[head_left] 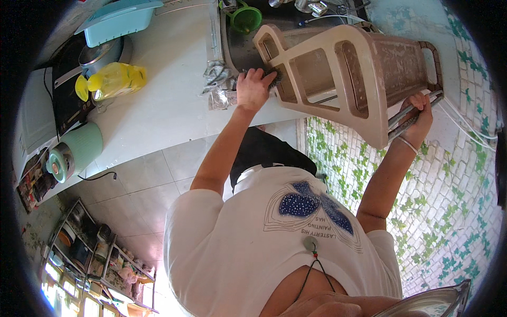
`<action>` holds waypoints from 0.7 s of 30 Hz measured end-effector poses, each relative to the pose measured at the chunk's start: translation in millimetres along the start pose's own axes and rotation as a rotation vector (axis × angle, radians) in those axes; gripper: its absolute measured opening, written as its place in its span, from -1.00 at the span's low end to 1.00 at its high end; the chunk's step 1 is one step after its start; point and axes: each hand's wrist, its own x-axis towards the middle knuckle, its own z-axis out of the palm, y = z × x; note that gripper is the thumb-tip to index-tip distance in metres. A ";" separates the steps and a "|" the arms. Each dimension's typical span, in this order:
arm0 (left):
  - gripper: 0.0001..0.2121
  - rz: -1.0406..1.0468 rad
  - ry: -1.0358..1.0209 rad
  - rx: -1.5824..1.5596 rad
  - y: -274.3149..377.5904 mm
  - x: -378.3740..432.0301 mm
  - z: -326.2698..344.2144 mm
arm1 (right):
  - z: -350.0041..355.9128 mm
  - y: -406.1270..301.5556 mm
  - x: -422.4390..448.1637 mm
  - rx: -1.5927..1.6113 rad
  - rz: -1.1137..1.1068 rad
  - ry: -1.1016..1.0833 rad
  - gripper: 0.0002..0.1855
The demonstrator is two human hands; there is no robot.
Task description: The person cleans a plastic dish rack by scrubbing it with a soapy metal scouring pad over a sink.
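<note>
A beige plastic rack (378,91) with large openings and metal tubes (400,115) lies tilted over the sink and the counter edge. My left hand (252,88) holds a dark scouring pad (276,77), which is against the left end of the rack's frame. At the far right, my right hand (420,113) is closed around the metal tubes; part of its fingers is hidden behind them. A crumpled grey cloth (218,76) and a clear plastic packet (219,100) lie just left of my left hand.
The dark sink (241,51) holds a green strainer (245,20). Left on the white counter (170,71) stand a yellow spray bottle (119,80), a pot (101,53), a light blue basket (119,23) and a green cylindrical container (81,146). Tiled, ivy-patterned wall covering (427,190) is at right.
</note>
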 end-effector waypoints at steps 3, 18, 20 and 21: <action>-0.53 0.038 -0.018 0.117 -3.0 6.3 20.1 | 2.0 1.7 -8.9 0.036 0.025 0.010 -0.75; -0.74 0.104 0.091 0.147 -18.3 1.3 11.6 | 12.4 5.0 -12.0 -0.020 -0.022 0.088 -0.73; -0.73 0.129 0.099 0.129 -18.8 -3.4 12.3 | 10.5 4.9 -16.1 0.045 0.021 0.070 -0.73; -0.73 0.146 0.106 0.116 -17.1 -3.4 13.1 | 9.1 3.4 -17.0 0.077 0.035 0.060 -0.73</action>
